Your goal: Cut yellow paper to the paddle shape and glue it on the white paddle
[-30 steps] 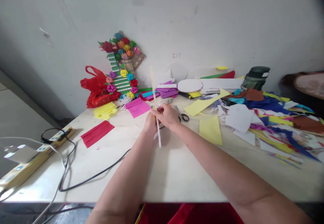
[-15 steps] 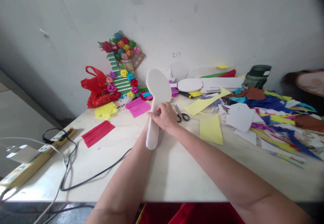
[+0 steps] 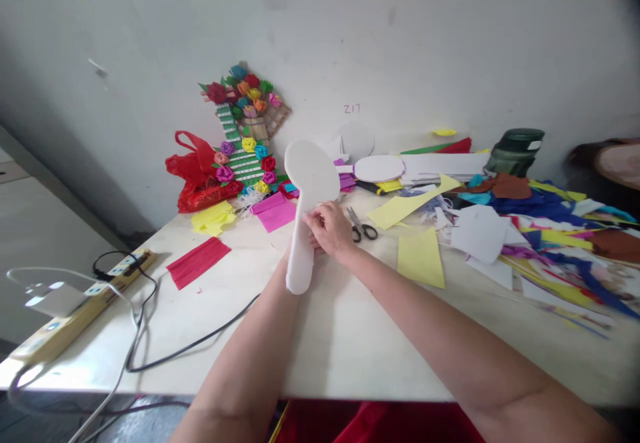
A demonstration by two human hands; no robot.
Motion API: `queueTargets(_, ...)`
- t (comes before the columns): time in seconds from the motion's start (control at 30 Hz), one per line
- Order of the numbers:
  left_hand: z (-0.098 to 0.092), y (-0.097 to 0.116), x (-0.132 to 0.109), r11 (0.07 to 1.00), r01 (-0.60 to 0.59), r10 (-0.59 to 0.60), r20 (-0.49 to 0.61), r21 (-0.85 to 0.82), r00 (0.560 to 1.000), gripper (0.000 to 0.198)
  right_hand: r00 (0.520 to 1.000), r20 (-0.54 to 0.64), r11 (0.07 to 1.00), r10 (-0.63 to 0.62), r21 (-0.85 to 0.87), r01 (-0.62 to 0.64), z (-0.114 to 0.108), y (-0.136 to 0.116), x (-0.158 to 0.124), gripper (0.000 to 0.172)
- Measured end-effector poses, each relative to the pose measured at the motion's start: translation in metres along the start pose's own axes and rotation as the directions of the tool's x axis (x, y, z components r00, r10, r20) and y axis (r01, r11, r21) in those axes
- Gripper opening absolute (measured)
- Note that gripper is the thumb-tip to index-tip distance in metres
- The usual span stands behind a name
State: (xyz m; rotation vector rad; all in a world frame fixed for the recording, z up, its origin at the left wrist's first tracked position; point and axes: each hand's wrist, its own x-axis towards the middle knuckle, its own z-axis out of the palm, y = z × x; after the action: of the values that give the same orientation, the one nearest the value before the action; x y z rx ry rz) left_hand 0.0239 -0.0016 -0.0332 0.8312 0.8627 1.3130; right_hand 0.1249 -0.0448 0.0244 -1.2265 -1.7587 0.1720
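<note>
A white paddle-shaped piece with a rounded head and a long handle is held up, tilted, over the table. Behind its handle, my left hand supports it; most of those fingers are hidden. My right hand is at the right edge of the handle, thumb and fingertips pinched together against its face. Whether something small lies in that pinch cannot be made out. Just right of this hand lie black-handled scissors. A second white paddle shape with a purple edge rests farther back.
Yellow paper, a red strip and a pink piece lie around the hands. Colourful scraps pile up at right, near a dark green bottle. Paper flowers lean on the wall. A power strip with cables occupies the left.
The right thumb, which lay across the handle, has drawn back to the right, and the fingers are now bunched in a pinch. The view has shifted slightly; the white piece stays nearly in place.
</note>
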Motion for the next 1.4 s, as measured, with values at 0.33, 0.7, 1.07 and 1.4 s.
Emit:
queueTargets(0.33,0.003,0.007,-0.001,0.967,0.117,-0.048,0.293,-0.225,0.955,0.019,0.981,-0.029,0.981,0.192,0.035,-0.191,-0.006,0.011,0.008,0.029)
queueTargets(0.7,0.019,0.021,-0.020,0.947,0.112,-0.045,0.222,-0.301,0.974,0.024,0.959,-0.020,0.959,0.282,-0.013,-0.282,-0.007,0.029,0.014,0.030)
queueTargets(1.07,0.013,0.019,-0.017,0.954,0.128,-0.059,0.247,-0.273,0.967,0.018,0.938,0.115,0.867,0.326,-0.431,-0.249,-0.024,0.046,0.024,0.026)
queueTargets(1.4,0.003,0.011,-0.009,0.951,0.066,0.003,0.221,-0.304,0.975,0.015,0.813,0.389,0.740,0.433,-0.668,-0.075,-0.030,0.056,0.030,0.025)
